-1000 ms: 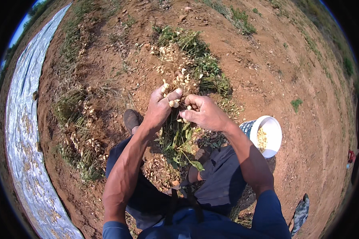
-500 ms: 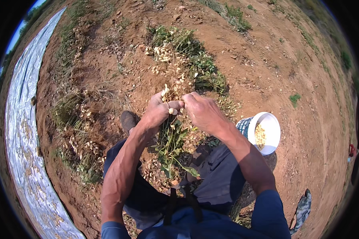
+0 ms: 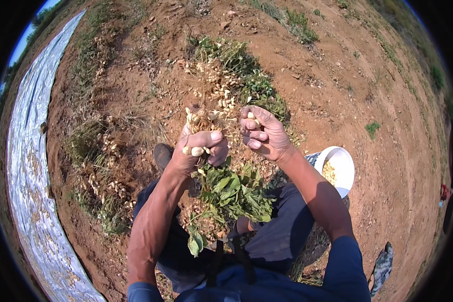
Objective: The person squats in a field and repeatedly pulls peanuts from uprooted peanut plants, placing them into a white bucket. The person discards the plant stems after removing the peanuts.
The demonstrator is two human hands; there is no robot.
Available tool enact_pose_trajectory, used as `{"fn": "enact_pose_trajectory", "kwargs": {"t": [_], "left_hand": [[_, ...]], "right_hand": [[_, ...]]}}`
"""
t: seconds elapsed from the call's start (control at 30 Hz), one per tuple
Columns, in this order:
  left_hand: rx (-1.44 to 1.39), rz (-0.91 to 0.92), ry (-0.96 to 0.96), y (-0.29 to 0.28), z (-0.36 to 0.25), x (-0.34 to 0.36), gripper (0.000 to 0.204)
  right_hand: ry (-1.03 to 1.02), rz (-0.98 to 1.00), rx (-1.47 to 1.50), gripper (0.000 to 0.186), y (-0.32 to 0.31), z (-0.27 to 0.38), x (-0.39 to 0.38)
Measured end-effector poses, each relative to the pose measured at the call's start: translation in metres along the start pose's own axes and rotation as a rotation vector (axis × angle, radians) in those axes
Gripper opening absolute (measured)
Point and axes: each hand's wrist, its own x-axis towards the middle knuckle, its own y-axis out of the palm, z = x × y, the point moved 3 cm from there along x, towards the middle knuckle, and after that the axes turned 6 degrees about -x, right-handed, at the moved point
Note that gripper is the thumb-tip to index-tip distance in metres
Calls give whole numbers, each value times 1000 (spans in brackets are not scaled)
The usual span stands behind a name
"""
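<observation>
My left hand (image 3: 199, 151) is closed round the stems of a peanut plant (image 3: 231, 189). Its green leaves hang below the fist, between my knees. Roots and pale pods stick up above my fingers, and a few pods lie against the thumb. Just to the right, my right hand (image 3: 267, 133) has its fingers curled, palm partly turned up, around loose peanuts (image 3: 253, 119). It is apart from the plant's root end by a small gap. A white bucket (image 3: 343, 171) with peanuts inside lies tilted by my right knee, its mouth facing right.
Uprooted peanut plants (image 3: 226, 75) with pods lie ahead on reddish soil. Another row of plants (image 3: 103, 171) is at the left. Farther left runs a long silvery sheet (image 3: 32, 166) with scattered pods. A patterned cloth-like object (image 3: 382, 269) lies at the lower right.
My right hand has pulled away from the plant to the right and turned its palm up, with peanuts in it. The left fist has dropped slightly, and the plant's leaves have swung and spread right.
</observation>
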Motion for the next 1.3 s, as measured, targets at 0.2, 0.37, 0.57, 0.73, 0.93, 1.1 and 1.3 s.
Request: {"fn": "enact_pose_trajectory", "kwargs": {"t": [0.2,0.37,0.57,0.73,0.93,1.1,1.3], "left_hand": [[65,-273,132,-13,-2,11,11],[315,-298,230,-22,11,22,9],[532,-341,363,-27,20,29,8],[642,-403,329,-24,18,30,7],[878,-451,267,-25,24,33,10],[946,-463,212,-22,27,38,16],[1148,-422,304,-31,33,44,24]], "right_hand": [[-4,-69,-58,20,9,8,-9],[183,-94,-266,52,14,-14,-10],[254,-246,-641,59,31,-29,-7],[256,-230,-717,52,30,-31,-4],[264,-218,-723,39,21,-27,-9],[-1,-136,-1228,35,17,-30,-7],[368,-80,-466,28,40,-36,-17]]}}
